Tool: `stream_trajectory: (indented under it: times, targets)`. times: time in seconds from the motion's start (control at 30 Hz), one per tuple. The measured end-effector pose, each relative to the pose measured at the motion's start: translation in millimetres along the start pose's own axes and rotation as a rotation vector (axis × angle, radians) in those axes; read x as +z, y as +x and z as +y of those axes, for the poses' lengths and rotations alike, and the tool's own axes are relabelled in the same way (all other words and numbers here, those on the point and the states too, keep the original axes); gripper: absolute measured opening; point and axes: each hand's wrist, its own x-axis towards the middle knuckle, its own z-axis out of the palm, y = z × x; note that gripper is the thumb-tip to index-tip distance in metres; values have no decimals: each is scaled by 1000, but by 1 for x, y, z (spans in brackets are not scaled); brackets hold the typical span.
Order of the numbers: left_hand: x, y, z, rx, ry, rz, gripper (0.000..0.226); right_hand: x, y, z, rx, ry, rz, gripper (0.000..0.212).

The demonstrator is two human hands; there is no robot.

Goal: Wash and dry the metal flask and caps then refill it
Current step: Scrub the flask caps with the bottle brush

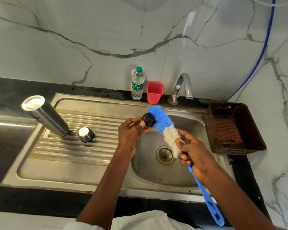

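Flask (47, 116) left of basin (145, 165)

Both hands work above the round steel sink basin (181, 173); the basin below the grip is open down to the drain. Left of the grip, the inverted steel flask (47, 116) and small steel cap (85, 134) occupy the ribbed drainboard. Right of it, a brown perforated plastic basket (249, 130) blocks the counter. Beyond, the curved chrome tap (183, 87), red plastic cup (154, 92) and clear water bottle (137, 83) line the wall.

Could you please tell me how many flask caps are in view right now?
2. A small black plastic inner cap is held in the left hand over the sink basin; a rounded steel outer cap sits upside down on the ribbed drainboard. None appear hidden.
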Motion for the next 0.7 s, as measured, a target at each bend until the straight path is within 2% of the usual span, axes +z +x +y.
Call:
stream_trajectory:
  times: [0.13,0.2,0.33,0.4,0.5,0.6,0.7]
  targets:
    - [17,-16,-17,209,153,-197,27,6,22,-8,148,240,-23,33]
    - [22,-15,-21,314,263,-214,30,7,25,-10,178,285,-12,32]
    - [11,6,-17,613,615,-39,28,11,2,6,41,11,87,35]
    - [8,4,-16,659,712,2,28,14,-11,22,-193,-236,217,39]
    - [10,-3,-28,630,817,-26,30,17,-16,36,-690,-841,401,52]
    - [13,-3,-34,570,754,-64,31,22,-13,24,-787,-992,427,60]
    - [11,-1,-27,350,358,-81,30,19,-17,22,-851,-1031,325,66]
